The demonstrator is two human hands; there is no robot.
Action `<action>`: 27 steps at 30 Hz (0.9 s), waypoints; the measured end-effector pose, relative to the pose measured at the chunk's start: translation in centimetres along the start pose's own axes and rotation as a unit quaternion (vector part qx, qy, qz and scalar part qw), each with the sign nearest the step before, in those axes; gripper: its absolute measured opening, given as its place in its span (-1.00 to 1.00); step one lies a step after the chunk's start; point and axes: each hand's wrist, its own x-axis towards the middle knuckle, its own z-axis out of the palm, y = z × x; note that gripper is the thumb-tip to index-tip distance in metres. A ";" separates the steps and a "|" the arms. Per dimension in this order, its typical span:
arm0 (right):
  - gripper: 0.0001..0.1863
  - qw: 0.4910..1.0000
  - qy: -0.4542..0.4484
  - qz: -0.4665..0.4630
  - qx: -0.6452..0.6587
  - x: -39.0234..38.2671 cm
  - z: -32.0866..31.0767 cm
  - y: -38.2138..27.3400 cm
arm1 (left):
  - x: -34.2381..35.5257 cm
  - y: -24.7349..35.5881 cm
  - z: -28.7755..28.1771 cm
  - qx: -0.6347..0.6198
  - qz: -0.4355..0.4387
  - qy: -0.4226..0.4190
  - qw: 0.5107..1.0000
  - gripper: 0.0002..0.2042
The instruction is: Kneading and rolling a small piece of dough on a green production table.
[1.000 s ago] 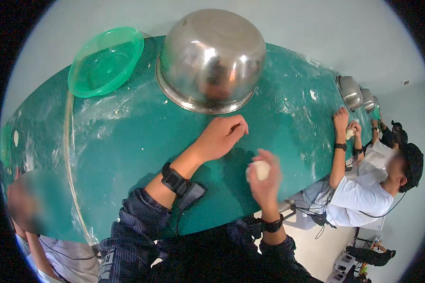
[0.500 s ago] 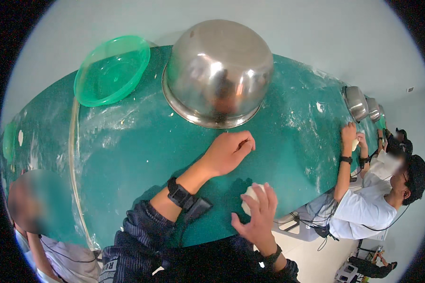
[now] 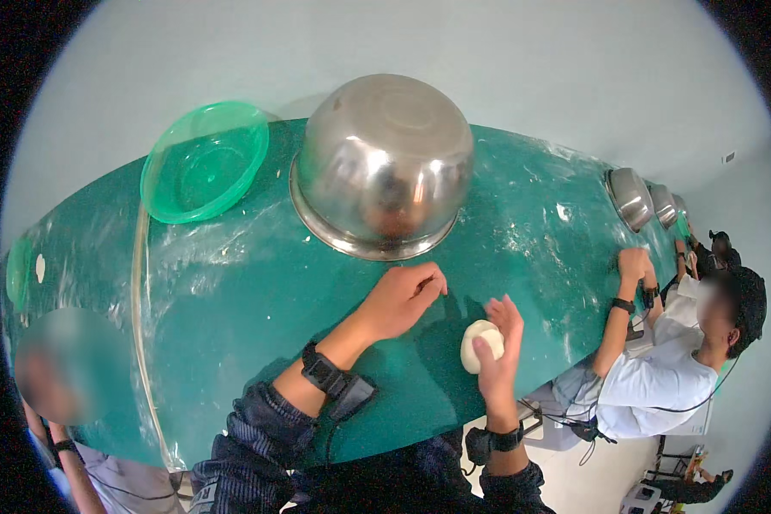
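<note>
My right hand [image 3: 499,351] holds a round white dough ball [image 3: 480,346], palm turned toward the left and thumb across the front of the ball. The dough is smooth and fits within the palm. Left of it and a little farther off, my left hand [image 3: 403,297] is curled into a loose fist low over the green table [image 3: 231,343], with no object showing at its fingers. Just beyond that fist, a large shiny steel bowl [image 3: 385,163] lies upside down, its rim on the table.
A green plastic basin [image 3: 206,167] stands at the back left, near a pale strip [image 3: 137,300] crossing the table. Flour smears the surface. Steel bowls [image 3: 631,199] line the far right. A co-worker in a white shirt [image 3: 660,390] sits on the right; another person [image 3: 128,480] is at lower left.
My right hand has turned from lying over the dough ball to cradling it palm-sideways, thumb on top. My left hand stays curled near the bowl. The whole view has shifted slightly.
</note>
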 end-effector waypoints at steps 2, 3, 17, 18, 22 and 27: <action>-0.22 0.990 -0.024 -0.063 -0.123 -1.2 -2.2 0.6 | -0.1 0.1 -0.2 0.000 -0.008 -0.002 1.000 -0.75; -0.23 0.981 -0.076 -0.083 -0.159 -2.0 -3.0 0.6 | -0.2 -0.1 -0.3 0.000 -0.004 0.004 1.000 -0.75; -0.48 0.843 -0.253 -0.251 -0.403 -5.2 3.0 -2.6 | 0.2 0.6 0.1 0.016 0.007 0.014 1.000 -0.75; -0.52 0.844 -0.267 -0.238 -0.400 -4.1 3.3 -2.3 | 0.3 0.5 0.2 0.012 0.006 0.009 1.000 -0.75; -0.54 0.959 -0.234 0.079 -0.137 -0.4 3.5 -2.6 | 0.1 0.0 -0.2 0.015 0.012 0.016 1.000 -0.76; -0.33 0.999 -0.042 0.020 -0.004 0.3 -0.5 -0.3 | 0.3 0.4 0.1 0.011 0.007 0.009 1.000 -0.76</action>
